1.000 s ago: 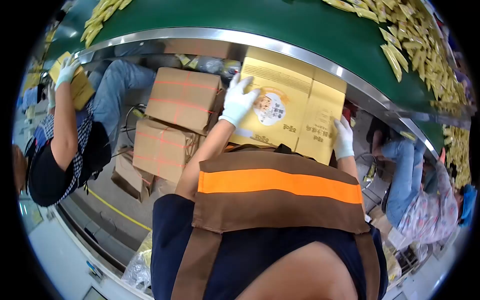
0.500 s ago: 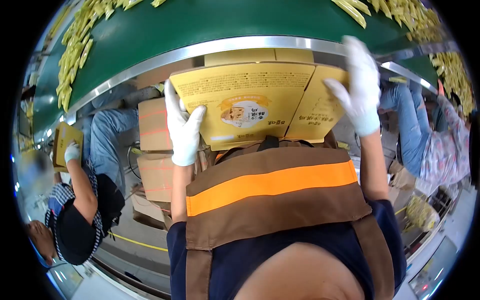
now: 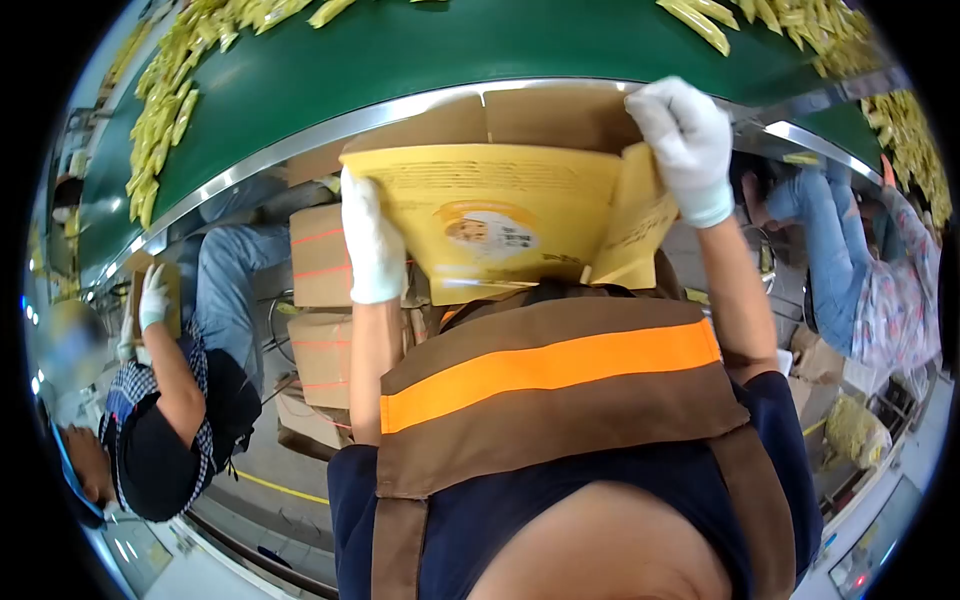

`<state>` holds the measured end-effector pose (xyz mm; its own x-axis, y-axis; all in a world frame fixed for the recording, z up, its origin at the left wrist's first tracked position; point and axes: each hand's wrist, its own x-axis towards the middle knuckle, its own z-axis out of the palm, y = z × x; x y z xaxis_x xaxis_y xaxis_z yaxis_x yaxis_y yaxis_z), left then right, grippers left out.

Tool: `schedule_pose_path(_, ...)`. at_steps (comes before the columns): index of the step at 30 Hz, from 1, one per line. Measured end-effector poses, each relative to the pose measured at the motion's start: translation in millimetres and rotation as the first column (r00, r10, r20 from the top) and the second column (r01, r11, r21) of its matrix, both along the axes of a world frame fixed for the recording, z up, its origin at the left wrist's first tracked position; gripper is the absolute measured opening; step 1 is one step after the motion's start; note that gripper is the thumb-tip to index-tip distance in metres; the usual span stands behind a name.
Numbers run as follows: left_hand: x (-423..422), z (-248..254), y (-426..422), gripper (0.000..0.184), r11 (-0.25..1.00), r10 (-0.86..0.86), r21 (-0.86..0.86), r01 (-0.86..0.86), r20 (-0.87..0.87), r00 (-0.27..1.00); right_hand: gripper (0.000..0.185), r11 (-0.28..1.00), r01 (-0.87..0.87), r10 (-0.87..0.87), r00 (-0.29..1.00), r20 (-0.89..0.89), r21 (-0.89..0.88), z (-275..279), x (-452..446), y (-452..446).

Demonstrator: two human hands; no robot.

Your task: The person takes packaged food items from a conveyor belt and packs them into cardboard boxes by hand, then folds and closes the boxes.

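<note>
A yellow printed cardboard box [image 3: 390, 183] is held in front of my chest, partly unfolded, its plain brown inside showing along the far edge. My left hand [image 3: 372, 240], in a white glove, grips the box's left edge; some of its fingers are hidden behind the board. At the upper right corner, my right hand [image 3: 685, 145], also gloved, has its fingers curled closed on the far panel. The right side panel [image 3: 638, 215] now stands at an angle to the front panel. The box's lower edge is close to my brown apron [image 3: 560, 420].
Beyond the box runs a green conveyor belt [image 3: 430, 60] with a metal rim, carrying many yellow packets [image 3: 165, 130]. Brown cartons [image 3: 320, 257] are stacked at the left. A co-worker [image 3: 165, 400] sits left with a box; another person [image 3: 880, 300] sits right.
My right hand has gone from spread fingers beside the box to a grip on its far right corner. The flattened box has opened out, showing its brown inside.
</note>
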<state>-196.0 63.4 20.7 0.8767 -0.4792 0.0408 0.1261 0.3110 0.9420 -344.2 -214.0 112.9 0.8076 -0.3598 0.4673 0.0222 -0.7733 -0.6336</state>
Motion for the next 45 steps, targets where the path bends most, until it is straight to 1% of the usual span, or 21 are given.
schedule_pose_path(1, 2.8, 9.7, -9.8, 0.070, 0.991, -0.004, -0.134, 0.001, -0.018, 1.000, 0.016, 0.943, -0.125, 0.132, 0.991, 0.000, 0.307, 18.2, 10.8, 5.4)
schedule_pose_path(4, 5.9, 51.4, -36.8, 0.094, 0.997, -0.047, -0.061, 0.056, 0.151, 0.987, 0.012, 0.666, -0.724, 0.746, 0.646, -0.161, 0.180, 43.8, 38.6, 17.2)
schedule_pose_path(7, 33.5, 66.9, -32.7, 0.097, 0.787, -0.450, -0.440, 0.433, 0.072, 0.890, 0.019, 0.561, -0.819, 0.732, 0.422, -0.536, 0.121, 34.5, 41.9, 14.9)
schedule_pose_path(9, 28.8, 94.6, -40.6, 0.072, 0.794, -0.599, 0.178, 0.580, 0.385, 0.702, 0.017, 0.607, -0.772, 0.681, 0.383, -0.624, 0.189, 1.9, 31.4, 3.2)
schedule_pose_path(11, 26.5, 81.6, -49.7, 0.084, 0.486, -0.874, 0.025, 0.874, -0.019, 0.486, 0.012, 0.646, -0.756, 0.605, 0.426, -0.673, 0.102, -23.2, 20.8, -5.6)
schedule_pose_path(14, 43.2, 96.9, -64.5, 0.074, 0.183, -0.979, 0.324, 0.928, 0.148, 0.142, 0.034, 0.543, -0.705, 0.452, 0.703, -0.549, -0.456, -18.1, 10.5, -3.7)
schedule_pose_path(15, 39.2, 90.2, -60.3, 0.073, 0.153, -0.981, 0.250, 0.956, 0.153, 0.117, 0.045, 0.687, -0.463, 0.418, 0.882, -0.216, -0.560, -1.3, 9.3, 9.1)
schedule_pose_path(17, 28.6, 95.9, -54.5, 0.068, 0.090, -0.979, 0.393, 0.915, 0.206, 0.008, 0.050, 0.826, -0.080, 0.063, 0.997, -0.049, -0.559, -11.0, -3.6, 7.1)
schedule_pose_path(20, 17.2, 112.1, -50.5, 0.056, 0.025, -0.999, 0.447, 0.894, 0.037, 0.009, 0.024, 0.859, -0.253, 0.191, 0.965, -0.180, -0.444, -14.9, -32.9, 19.3)
schedule_pose_path(24, -3.3, 143.6, -75.7, 0.049, 0.183, -0.976, 0.882, 0.435, 0.110, 0.188, 0.014, 0.877, -0.448, 0.430, 0.893, -0.129, -0.174, -47.1, -43.3, 0.2)
schedule_pose_path(27, -26.1, 69.8, -98.5, 0.072, 0.559, -0.816, 0.821, -0.117, 0.570, 0.099, 0.017, 0.892, -0.447, 0.448, 0.894, -0.008, 0.063, -46.7, -53.8, -2.2)
schedule_pose_path(29, -24.7, 66.7, -93.5, 0.081, 0.320, -0.912, 0.944, 0.077, 0.286, 0.293, 0.027, 0.881, -0.074, 0.044, 0.996, 0.076, 0.468, -71.5, -71.7, 1.1)
schedule_pose_path(31, -18.9, 65.5, -66.0, 0.070, 0.466, -0.815, 0.883, 0.055, 0.403, 0.416, 0.033, 0.461, 0.096, -0.197, 0.980, -0.004, 0.882, -96.5, -97.8, -5.8)
schedule_pose_path(32, -17.7, 69.2, -52.0, 0.064, 0.510, -0.774, 0.858, 0.062, 0.427, 0.467, 0.041, 0.495, 0.112, 0.051, 0.986, -0.158, 0.862, -158.3, -120.8, -31.8)
schedule_pose_path(33, -21.0, 72.5, -43.4, 0.059, 0.555, -0.731, 0.829, 0.066, 0.448, 0.515, 0.042, 0.032, 0.381, 0.115, 0.917, -0.382, 0.924, -185.4, -131.1, -19.1)
schedule_pose_path(35, -44.0, 79.4, -40.7, 0.045, 0.652, -0.659, 0.757, -0.041, 0.593, 0.464, 0.050, 0.363, 0.165, 0.170, 0.956, -0.239, 0.917, -195.9, -144.0, 34.0)
schedule_pose_path(37, -60.7, 102.6, -40.3, 0.041, 0.784, -0.475, 0.587, -0.203, 0.778, 0.412, 0.061, -0.084, -0.080, 0.166, 0.982, 0.093, 0.993, -164.6, -135.9, 37.8)
schedule_pose_path(39, -72.6, 70.4, -33.6, 0.043, 0.970, -0.104, 0.227, -0.090, 0.719, 0.687, 0.064, 0.094, -0.327, 0.131, 0.941, 0.314, 0.940, -83.8, -115.7, 23.6)
schedule_pose_path(41, -103.1, 45.1, -42.6, 0.054, 0.912, 0.043, -0.411, -0.019, 0.049, 0.998, 0.061, 0.401, -0.298, 0.211, 0.950, 0.229, 0.866, -7.2, -107.7, 14.6)
schedule_pose_path(43, -105.5, -30.8, -32.2, 0.052, 0.991, 0.028, -0.132, -0.007, 0.156, 0.987, 0.048, 0.801, -0.340, 0.372, 0.928, 0.036, 0.493, 2.7, -95.5, -2.4)
schedule_pose_path(45, -111.0, -87.3, -17.3, 0.051, 0.963, -0.145, 0.268, 0.025, 0.438, 0.887, 0.041, 0.858, -0.484, 0.510, 0.762, -0.399, 0.173, 21.8, -83.6, -18.5)
